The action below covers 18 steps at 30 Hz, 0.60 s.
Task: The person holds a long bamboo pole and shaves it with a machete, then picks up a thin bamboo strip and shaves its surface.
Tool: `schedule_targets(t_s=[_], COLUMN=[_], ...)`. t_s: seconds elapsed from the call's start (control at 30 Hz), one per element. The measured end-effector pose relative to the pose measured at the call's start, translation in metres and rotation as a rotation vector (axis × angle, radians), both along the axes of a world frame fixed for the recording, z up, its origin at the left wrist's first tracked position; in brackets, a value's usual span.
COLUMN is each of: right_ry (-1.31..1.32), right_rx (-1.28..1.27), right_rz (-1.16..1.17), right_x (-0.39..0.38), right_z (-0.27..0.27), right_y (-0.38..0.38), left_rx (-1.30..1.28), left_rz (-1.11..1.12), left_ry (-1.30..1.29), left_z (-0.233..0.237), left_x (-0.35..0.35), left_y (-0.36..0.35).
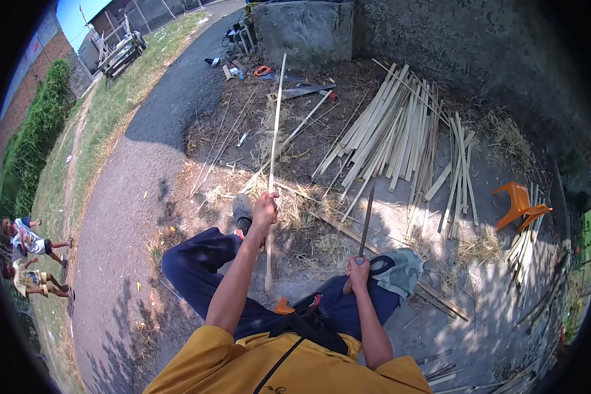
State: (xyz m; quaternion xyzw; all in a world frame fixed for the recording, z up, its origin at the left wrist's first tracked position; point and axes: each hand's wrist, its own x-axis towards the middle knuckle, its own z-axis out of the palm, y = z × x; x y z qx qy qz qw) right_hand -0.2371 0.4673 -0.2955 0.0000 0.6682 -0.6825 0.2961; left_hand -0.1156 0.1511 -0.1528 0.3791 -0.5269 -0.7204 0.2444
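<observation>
My left hand (265,210) is closed around a long, pale wooden strip (277,125), which stands nearly upright in the view, its lower end close to the ground by my foot. In my right hand (358,274) is a long-bladed knife (368,220), gripped by the handle with the blade pointing up and away from me. Blade and strip are apart. A camouflage cap (408,270) lies at my right knee, beside the knife hand. Pale shavings (289,209) cover the ground just past my left hand.
A large pile of split strips (394,131) lies ahead to the right, near a wall (473,52). An orange plastic chair (520,205) is tipped over at right. Handsaws (302,90) rest on the ground ahead. Two people (36,256) are on the path's left side.
</observation>
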Motion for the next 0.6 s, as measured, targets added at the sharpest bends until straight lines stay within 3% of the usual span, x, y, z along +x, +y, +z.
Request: schedule_targets(t_s=[0.07,0.13,0.17,0.3,0.5,0.6], right_ry=[-0.011,0.005,0.012,-0.034,0.035,0.163], right_rx=[0.007,0.042,0.037,0.026,0.056,0.140], right_rz=[-0.001,0.005,0.004,0.008,0.030,0.052], right_x=[0.002,-0.001,-0.004,0.001,0.000,-0.003], right_z=[-0.003,-0.004,-0.003,-0.011,-0.007,-0.018], right_y=[0.000,-0.003,-0.006,-0.002,-0.004,-0.007], left_rx=[0.006,0.444,0.637,0.342,0.505,0.617], left_rz=[-0.037,-0.216,-0.205,-0.257,-0.241,-0.241], left_ry=[-0.041,-0.237,-0.187,-0.112,-0.076,-0.045], left_z=[-0.008,-0.016,-0.020,-0.001,0.007,-0.018], left_x=[0.008,0.010,0.008,0.017,0.015,0.017], left_y=[-0.007,-0.019,-0.021,0.012,0.028,0.033])
